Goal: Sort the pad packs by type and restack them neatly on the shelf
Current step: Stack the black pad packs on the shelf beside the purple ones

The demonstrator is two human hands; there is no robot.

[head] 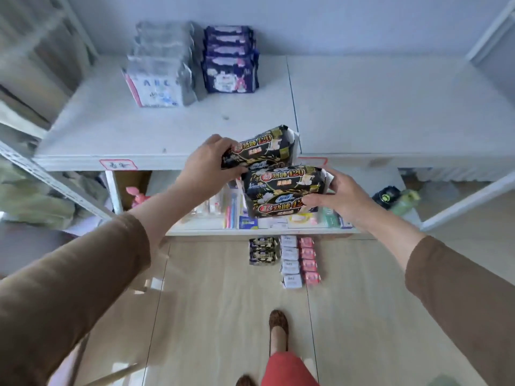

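Head cam: left hand point(207, 162) & right hand point(338, 195) grip black packs point(281, 181).

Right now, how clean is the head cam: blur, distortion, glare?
Head view: wide-angle bending bows the shelf edge and uprights; white packs at the back are smeared; black packs in the left hand and right hand read sharp; soft window glare on the floor.

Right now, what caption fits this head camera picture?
Both hands, left hand and right hand, carry black pad packs toward the shelf.
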